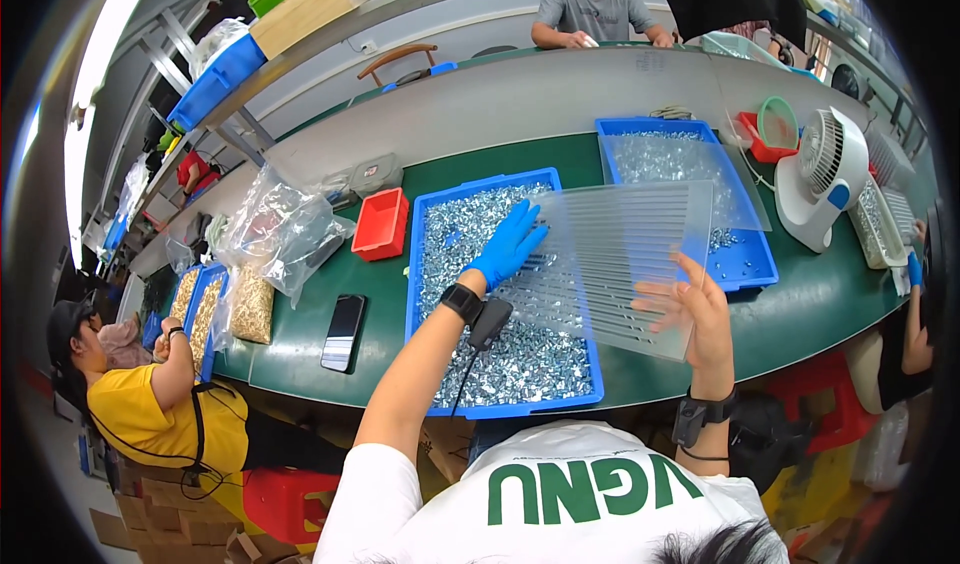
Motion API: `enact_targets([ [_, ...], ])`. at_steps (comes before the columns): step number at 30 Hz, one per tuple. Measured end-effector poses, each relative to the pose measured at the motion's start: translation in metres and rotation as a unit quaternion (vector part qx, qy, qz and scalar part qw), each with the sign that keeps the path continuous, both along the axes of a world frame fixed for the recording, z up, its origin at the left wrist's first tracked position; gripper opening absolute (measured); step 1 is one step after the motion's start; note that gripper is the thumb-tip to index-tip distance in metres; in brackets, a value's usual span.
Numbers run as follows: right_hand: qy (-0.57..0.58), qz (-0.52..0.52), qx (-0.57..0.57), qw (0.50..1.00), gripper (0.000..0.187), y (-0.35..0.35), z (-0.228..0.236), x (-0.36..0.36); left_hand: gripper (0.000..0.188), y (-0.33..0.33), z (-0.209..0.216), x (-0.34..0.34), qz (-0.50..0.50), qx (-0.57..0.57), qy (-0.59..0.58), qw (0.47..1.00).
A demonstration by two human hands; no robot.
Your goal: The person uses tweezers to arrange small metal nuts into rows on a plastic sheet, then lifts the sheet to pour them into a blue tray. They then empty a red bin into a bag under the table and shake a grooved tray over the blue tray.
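A clear plastic sheet with parallel slots (pixel 622 264) is tilted over the right part of a blue tray (pixel 597 369) filled with small shiny metal pieces (pixel 520 364). My right hand (pixel 700 309), bare, grips the sheet by its right edge, with some fingers seen through the plastic. My left hand (pixel 508 244), in a blue glove, lies with fingers stretched out at the sheet's left side, over the metal pieces. Whether its fingertips press on the sheet or on the pieces, I cannot tell. Dark bands circle both my wrists.
Behind on the right, a second blue tray (pixel 748 269) of metal pieces is partly covered by another clear sheet (pixel 735 189). A white fan (pixel 825 174), red bin (pixel 380 224), phone (pixel 343 332) and plastic bags (pixel 285 229) stand around. Co-workers (pixel 150 404) sit left, right and opposite.
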State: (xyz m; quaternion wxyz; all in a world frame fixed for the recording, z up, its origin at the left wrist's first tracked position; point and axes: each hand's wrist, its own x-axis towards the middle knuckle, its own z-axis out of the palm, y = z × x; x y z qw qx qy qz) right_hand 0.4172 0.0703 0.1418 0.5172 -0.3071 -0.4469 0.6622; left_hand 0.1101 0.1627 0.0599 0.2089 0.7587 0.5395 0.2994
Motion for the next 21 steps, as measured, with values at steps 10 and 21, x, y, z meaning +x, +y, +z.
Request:
enact_targets([
  [10,-0.014,-0.018,-0.019,1.000,0.049,0.006,-0.004,0.007,0.050,-0.087,0.022,0.006,-0.076,-0.037,-0.083,0.993],
  [21,0.003,-0.063,0.038,0.997,0.051,-0.007,0.012,0.038,0.051,-0.023,-0.029,-0.085,0.111,0.064,0.194,0.973],
])
